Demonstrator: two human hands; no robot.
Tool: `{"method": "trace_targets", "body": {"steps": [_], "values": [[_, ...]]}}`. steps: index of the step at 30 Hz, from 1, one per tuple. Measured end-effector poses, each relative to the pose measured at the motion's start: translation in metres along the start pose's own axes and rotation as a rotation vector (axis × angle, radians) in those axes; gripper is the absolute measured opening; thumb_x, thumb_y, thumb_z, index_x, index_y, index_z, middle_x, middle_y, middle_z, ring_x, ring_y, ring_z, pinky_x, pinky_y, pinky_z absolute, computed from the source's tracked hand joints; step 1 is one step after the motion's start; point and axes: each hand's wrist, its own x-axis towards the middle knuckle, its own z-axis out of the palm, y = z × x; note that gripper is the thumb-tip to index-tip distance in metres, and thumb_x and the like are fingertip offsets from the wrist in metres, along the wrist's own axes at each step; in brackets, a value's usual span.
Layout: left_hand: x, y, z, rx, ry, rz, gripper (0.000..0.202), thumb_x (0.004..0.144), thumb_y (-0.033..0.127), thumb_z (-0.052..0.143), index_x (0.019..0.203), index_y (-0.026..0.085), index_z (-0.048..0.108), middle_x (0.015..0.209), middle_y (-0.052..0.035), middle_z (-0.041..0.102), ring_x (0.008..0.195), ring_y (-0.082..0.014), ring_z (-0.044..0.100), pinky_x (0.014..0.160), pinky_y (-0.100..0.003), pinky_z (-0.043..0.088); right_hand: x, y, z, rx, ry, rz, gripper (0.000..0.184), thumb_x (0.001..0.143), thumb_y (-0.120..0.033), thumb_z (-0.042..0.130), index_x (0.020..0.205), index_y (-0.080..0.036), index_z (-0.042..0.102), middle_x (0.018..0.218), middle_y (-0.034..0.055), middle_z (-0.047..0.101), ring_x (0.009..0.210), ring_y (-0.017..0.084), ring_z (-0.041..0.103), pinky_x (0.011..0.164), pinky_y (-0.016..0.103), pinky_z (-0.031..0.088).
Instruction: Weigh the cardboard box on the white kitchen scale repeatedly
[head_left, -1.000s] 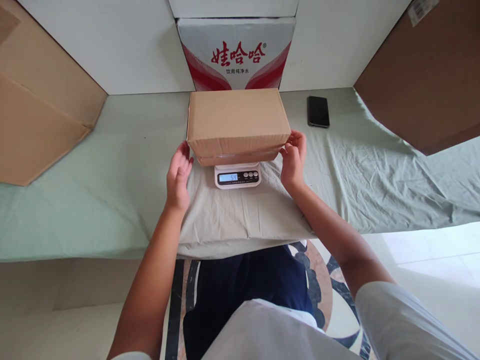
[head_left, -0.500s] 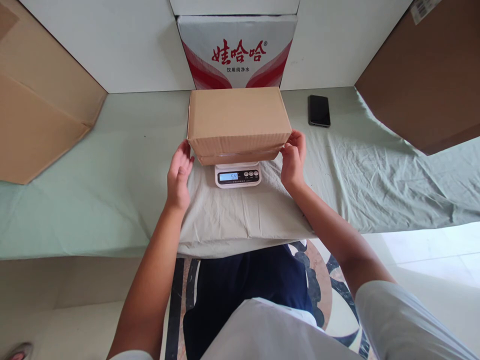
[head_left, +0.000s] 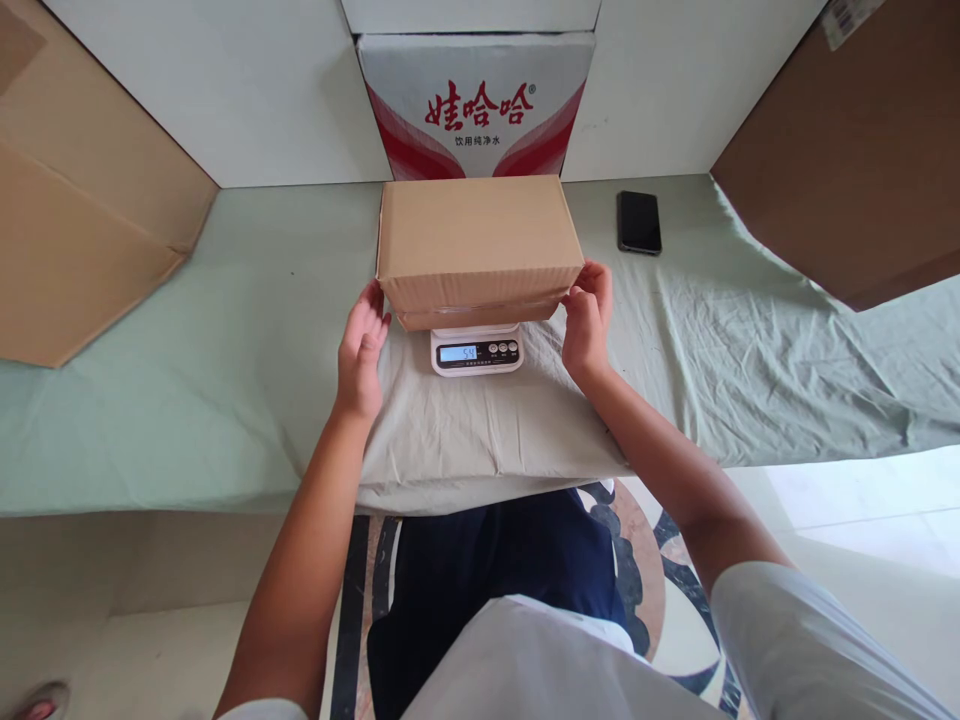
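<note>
A closed brown cardboard box (head_left: 480, 230) rests on a small white digital scale (head_left: 478, 370), which it mostly covers. The scale's lit display (head_left: 457, 353) shows the digits 5 and 4. My left hand (head_left: 361, 355) is at the box's near left corner, fingers stretched out along the side and thumb apart. At the near right corner, my right hand (head_left: 587, 318) has its fingers curled with the thumb by the box's edge. The undersides of the box and some right fingertips are hidden.
A black phone (head_left: 639, 222) lies on the green cloth (head_left: 300, 300) to the right. Behind the box stands a white and red carton (head_left: 476, 100) against white panels. Large cardboard boxes flank the table, one on the left (head_left: 82, 220) and another on the right (head_left: 847, 150).
</note>
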Motion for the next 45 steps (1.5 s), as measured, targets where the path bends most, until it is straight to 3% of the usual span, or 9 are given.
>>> {"method": "trace_targets", "body": {"steps": [8,21,26,31,35,39,45], "values": [[-0.001,0.002,0.003,0.054,-0.014,-0.014,0.107,0.089,0.101,0.065,0.172,0.032,0.061,0.185,-0.0114,0.052,0.18,-0.0411,0.035,0.148,-0.055,0.034,-0.001,0.001,0.0,0.001,-0.01,0.013,0.041,0.095,-0.063,0.064,0.123,-0.033,0.061,0.135,0.0071,0.072,0.133,0.031,0.07,0.113,0.055,0.063],[-0.001,-0.004,0.002,0.044,-0.07,0.009,0.104,0.094,0.095,0.065,0.174,0.029,0.059,0.186,-0.014,0.05,0.178,-0.0421,0.037,0.148,-0.057,0.034,-0.002,0.001,-0.002,-0.035,-0.066,-0.011,0.049,0.095,-0.069,0.065,0.13,-0.035,0.062,0.144,0.0076,0.069,0.138,0.034,0.069,0.117,0.062,0.062],[0.0,-0.01,0.0,0.015,-0.126,0.065,0.099,0.101,0.089,0.063,0.176,0.025,0.056,0.188,-0.018,0.045,0.179,-0.0421,0.036,0.148,-0.057,0.032,-0.003,0.001,-0.001,-0.041,-0.11,-0.037,0.065,0.093,-0.075,0.064,0.146,-0.037,0.058,0.154,0.0079,0.068,0.148,0.037,0.064,0.13,0.068,0.054],[-0.001,-0.013,-0.002,0.025,-0.147,0.059,0.104,0.101,0.089,0.063,0.18,0.023,0.048,0.191,-0.0202,0.039,0.18,-0.0435,0.032,0.149,-0.059,0.027,-0.004,-0.003,0.001,-0.033,-0.15,-0.052,0.087,0.086,-0.083,0.069,0.159,-0.039,0.051,0.165,0.0078,0.063,0.166,0.04,0.05,0.143,0.072,0.04],[-0.001,-0.008,0.0,0.048,-0.141,0.046,0.108,0.099,0.091,0.064,0.181,0.023,0.048,0.191,-0.0206,0.038,0.18,-0.0437,0.031,0.149,-0.059,0.027,-0.007,-0.016,0.002,-0.06,-0.171,-0.029,0.086,0.084,-0.088,0.069,0.153,-0.038,0.06,0.166,0.0076,0.065,0.165,0.041,0.053,0.144,0.072,0.041],[-0.002,0.0,0.004,0.066,-0.119,0.023,0.11,0.095,0.094,0.066,0.179,0.024,0.051,0.19,-0.0199,0.041,0.18,-0.0436,0.032,0.149,-0.058,0.027,-0.01,-0.028,0.007,-0.107,-0.176,-0.034,0.077,0.087,-0.09,0.066,0.138,-0.034,0.07,0.151,0.0101,0.073,0.163,0.041,0.055,0.141,0.068,0.047],[0.0,0.006,0.007,0.068,-0.12,-0.003,0.114,0.091,0.098,0.068,0.176,0.023,0.055,0.187,-0.0212,0.045,0.18,-0.0442,0.032,0.149,-0.057,0.027,-0.011,-0.03,0.009,-0.102,-0.181,-0.043,0.076,0.086,-0.091,0.066,0.136,-0.034,0.07,0.141,0.0097,0.076,0.153,0.04,0.061,0.137,0.067,0.051]]}}
